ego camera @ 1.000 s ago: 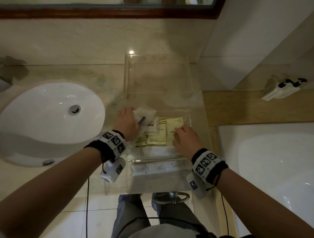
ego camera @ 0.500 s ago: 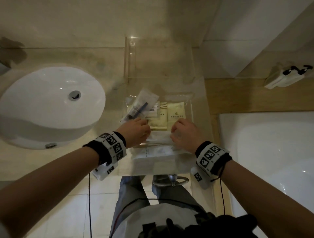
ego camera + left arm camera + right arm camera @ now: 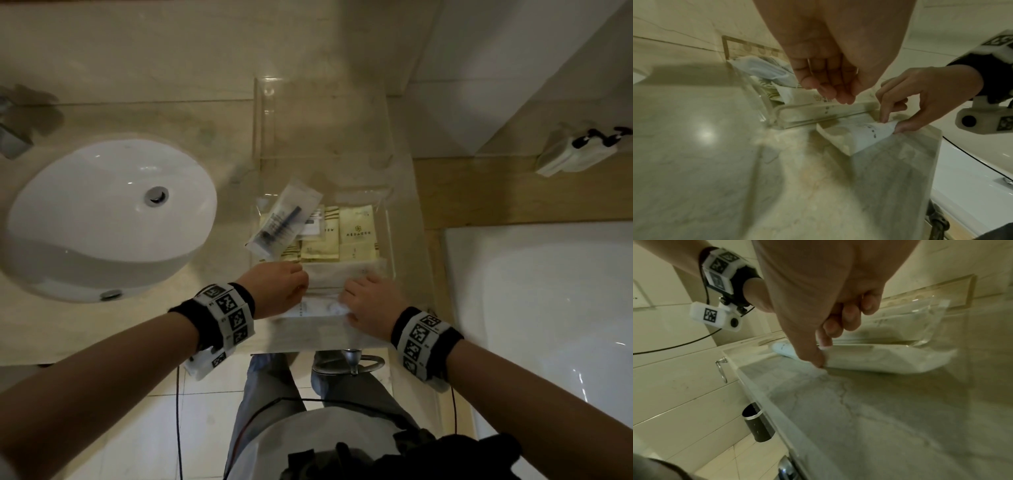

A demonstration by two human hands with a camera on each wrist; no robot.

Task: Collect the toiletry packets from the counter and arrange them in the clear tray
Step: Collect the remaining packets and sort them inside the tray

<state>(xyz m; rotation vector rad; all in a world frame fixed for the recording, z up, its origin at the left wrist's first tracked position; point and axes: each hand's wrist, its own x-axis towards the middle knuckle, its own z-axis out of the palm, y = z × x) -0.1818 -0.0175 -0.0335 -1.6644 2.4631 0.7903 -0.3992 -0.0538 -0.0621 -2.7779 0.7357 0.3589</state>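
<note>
The clear tray [image 3: 389, 236] stands on the marble counter and holds several yellow packets [image 3: 356, 226] and a long white packet [image 3: 342, 274] along its front wall [image 3: 807, 113]. A see-through packet with a dark item [image 3: 287, 219] leans over the tray's left edge. Another white packet [image 3: 318, 310] [image 3: 859, 138] [image 3: 890, 360] lies on the counter just in front of the tray. My right hand [image 3: 349, 301] [image 3: 890, 125] [image 3: 822, 356] pinches its right end between thumb and forefinger. Over the tray's front wall hangs my left hand [image 3: 298, 284] [image 3: 830, 92], fingers relaxed and holding nothing.
A white basin [image 3: 102, 212] fills the counter's left side. A taller clear stand [image 3: 267, 113] rises behind the tray. The counter's front edge [image 3: 308, 351] is close behind the packet. A white bathtub [image 3: 548, 308] lies to the right, and a dark bin [image 3: 756, 426] stands below.
My left hand let go of the see-through packet, which now leans on the tray's left edge. Both hands drew back to the front, and the right one took hold of the white packet.
</note>
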